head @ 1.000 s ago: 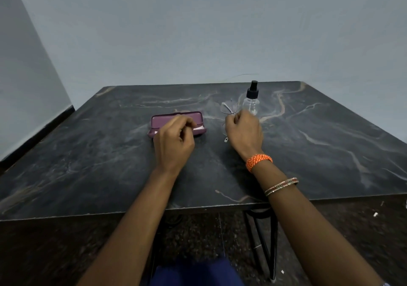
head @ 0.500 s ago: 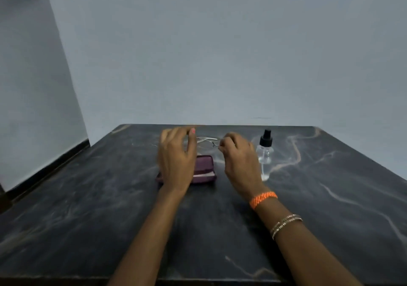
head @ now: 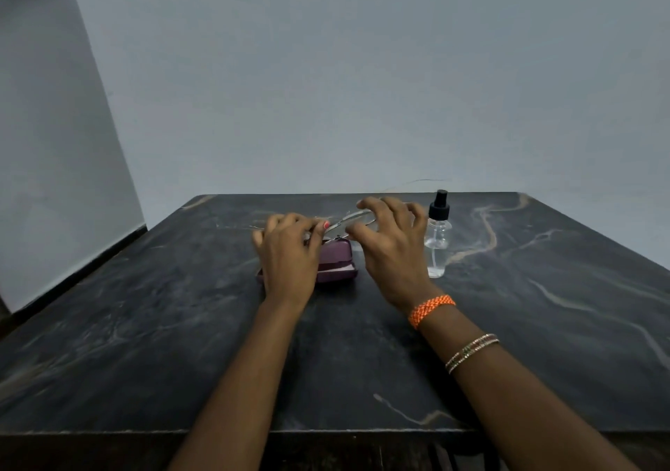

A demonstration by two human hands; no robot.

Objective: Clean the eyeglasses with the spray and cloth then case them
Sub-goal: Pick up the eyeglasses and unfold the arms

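Eyeglasses (head: 353,218): held above the purple case (head: 335,261), left hand (head: 290,253) pinching one side, right hand (head: 389,244) gripping the other. Spray bottle (head: 438,242): upright on worktop (head: 145,325), beside right hand. Step: likely unfolding before spraying. Next: free one hand for bottle.
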